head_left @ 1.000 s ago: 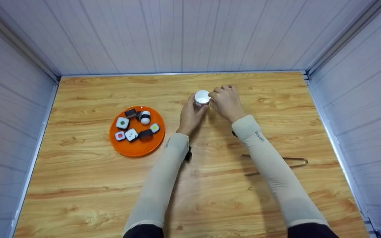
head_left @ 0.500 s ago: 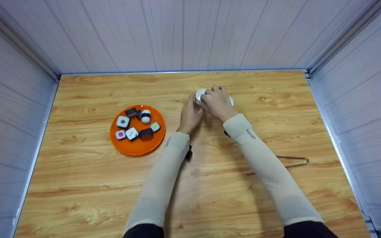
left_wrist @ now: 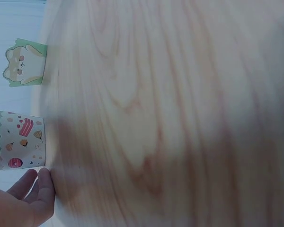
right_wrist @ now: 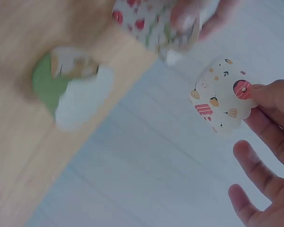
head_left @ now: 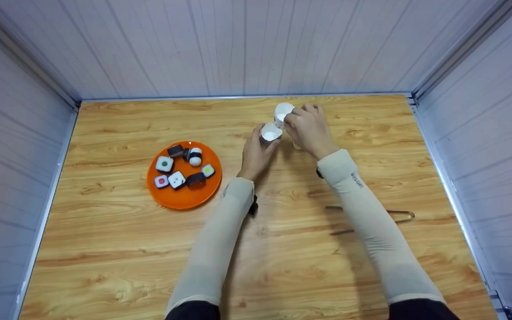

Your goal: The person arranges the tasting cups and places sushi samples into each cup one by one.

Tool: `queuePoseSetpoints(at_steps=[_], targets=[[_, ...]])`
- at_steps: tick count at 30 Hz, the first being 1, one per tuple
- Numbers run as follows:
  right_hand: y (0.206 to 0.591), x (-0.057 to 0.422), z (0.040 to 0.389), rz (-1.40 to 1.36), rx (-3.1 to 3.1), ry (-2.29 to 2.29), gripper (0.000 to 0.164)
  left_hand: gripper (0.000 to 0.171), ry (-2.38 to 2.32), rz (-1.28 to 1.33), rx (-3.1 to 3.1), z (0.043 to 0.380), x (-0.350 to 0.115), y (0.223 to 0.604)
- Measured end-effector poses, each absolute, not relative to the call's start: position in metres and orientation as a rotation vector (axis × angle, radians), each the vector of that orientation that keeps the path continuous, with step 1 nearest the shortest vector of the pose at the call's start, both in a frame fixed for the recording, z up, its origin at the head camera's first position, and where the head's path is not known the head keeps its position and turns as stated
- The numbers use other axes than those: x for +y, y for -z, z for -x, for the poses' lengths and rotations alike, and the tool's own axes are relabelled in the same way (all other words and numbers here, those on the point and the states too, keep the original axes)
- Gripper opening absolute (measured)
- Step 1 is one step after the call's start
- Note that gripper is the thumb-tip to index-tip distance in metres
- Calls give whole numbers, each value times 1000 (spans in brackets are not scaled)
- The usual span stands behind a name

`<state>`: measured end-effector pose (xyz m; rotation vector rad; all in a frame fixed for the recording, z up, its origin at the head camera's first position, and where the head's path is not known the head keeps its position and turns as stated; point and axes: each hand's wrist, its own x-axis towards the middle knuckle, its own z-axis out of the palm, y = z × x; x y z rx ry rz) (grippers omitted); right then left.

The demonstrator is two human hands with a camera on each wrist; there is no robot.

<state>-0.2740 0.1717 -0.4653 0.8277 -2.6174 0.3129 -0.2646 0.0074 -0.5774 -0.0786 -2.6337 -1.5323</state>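
My left hand (head_left: 257, 155) grips a printed paper baking cup (head_left: 271, 133) on the table, fingers and thumb round its side. The left wrist view shows this baking cup's cake and doughnut pattern beside my fingers (left_wrist: 46, 187). My right hand (head_left: 310, 131) pinches the scalloped rim of a second baking cup (head_left: 284, 113), raised just beyond the first. Thumb and forefinger hold it by the edge in the right wrist view, the other fingers (right_wrist: 258, 163) spread. A green baking cup with an animal picture (right_wrist: 71, 87) stands on the table, mostly hidden behind my right hand in the head view.
An orange plate (head_left: 185, 203) with several toy sushi pieces (head_left: 177, 180) lies to the left. Metal tongs (head_left: 402, 215) lie on the wooden table (head_left: 282, 266) under my right forearm. Pale panel walls (head_left: 238, 49) enclose the back and both sides.
My right hand has reached over the gripped baking cup, then drawn away to the back right with a second baking cup between its fingers. The left hand has stayed in place.
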Motion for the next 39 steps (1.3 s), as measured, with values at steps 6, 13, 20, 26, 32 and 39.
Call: queuePoseSetpoints(at_steps=[6,13,20,26,32,39], targets=[[461,200,272,-763,-2591,-294,10,67,1535,48,-2639,264,8,577],[470,237,269,-673,-2601,-260,8,66,1555,56,-2635,262,8,578],[486,266,266,-579,-2640,-247,8,65,1550,46,-2647,260,6,578],[498,279,265,-514,-2727,-231,8,65,1558,38,-2644,261,6,579],[511,286,263,-468,-2803,-210,9,66,1558,41,-2650,261,6,579],[531,291,261,-454,-2830,-224,8,65,1560,27,-2649,262,6,579]])
